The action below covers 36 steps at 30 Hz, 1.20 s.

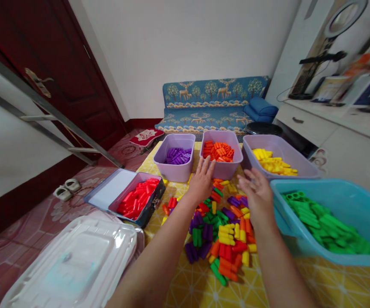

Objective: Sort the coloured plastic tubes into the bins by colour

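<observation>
My left hand reaches forward with its fingers stretched out, at the front wall of the lilac bin of orange plastic pieces; whether it touches the bin I cannot tell. Nothing shows in that hand. To its right, my right hand is raised over the table with slightly bent, parted fingers, a little blurred. It is near the lilac bin of yellow pieces, and I see nothing in it. Below and between my arms lies a mixed pile of small tube-like plastic pieces, in green, purple, yellow, orange and red.
A lilac bin holds purple pieces. At left, an open tin box contains red ones. The blue tub at right has green ones. A white lid lies front left. Behind the yellow-covered table is a sofa.
</observation>
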Each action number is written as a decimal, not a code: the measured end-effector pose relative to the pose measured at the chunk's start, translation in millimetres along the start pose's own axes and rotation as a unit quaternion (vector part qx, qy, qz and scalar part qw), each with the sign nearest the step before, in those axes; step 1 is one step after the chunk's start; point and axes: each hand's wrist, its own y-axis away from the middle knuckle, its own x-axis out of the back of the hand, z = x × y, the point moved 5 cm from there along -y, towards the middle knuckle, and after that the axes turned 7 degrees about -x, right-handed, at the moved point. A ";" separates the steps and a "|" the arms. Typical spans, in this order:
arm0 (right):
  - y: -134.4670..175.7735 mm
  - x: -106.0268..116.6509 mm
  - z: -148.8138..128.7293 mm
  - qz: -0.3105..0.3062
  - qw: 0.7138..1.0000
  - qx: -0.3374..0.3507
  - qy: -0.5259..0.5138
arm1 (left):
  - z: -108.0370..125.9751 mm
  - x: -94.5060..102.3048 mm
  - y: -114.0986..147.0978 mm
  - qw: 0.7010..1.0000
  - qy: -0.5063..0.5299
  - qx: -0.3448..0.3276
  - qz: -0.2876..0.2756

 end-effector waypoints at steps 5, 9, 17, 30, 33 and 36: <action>-1.6 -9.8 51.0 -0.084 0.924 0.037 0.371 | 7.3 -10.6 30.6 0.998 0.048 0.041 -0.019; 4.5 -14.1 59.1 -0.091 0.831 0.055 0.547 | 15.8 -21.7 64.1 0.992 0.062 0.106 -0.038; 12.5 -22.7 58.3 -0.162 0.791 0.047 0.588 | 18.3 -28.0 75.7 0.992 0.054 0.110 -0.004; 12.8 -27.9 51.3 -0.200 0.928 -0.044 0.312 | 7.6 -21.7 80.0 0.961 0.213 0.139 0.112; 13.9 -30.3 50.5 -0.217 0.947 -0.067 0.226 | 3.0 -21.8 82.9 0.934 0.265 0.174 0.164; 17.1 -33.0 50.4 -0.243 0.944 -0.096 0.200 | -2.3 -21.6 86.2 0.906 0.303 0.201 0.216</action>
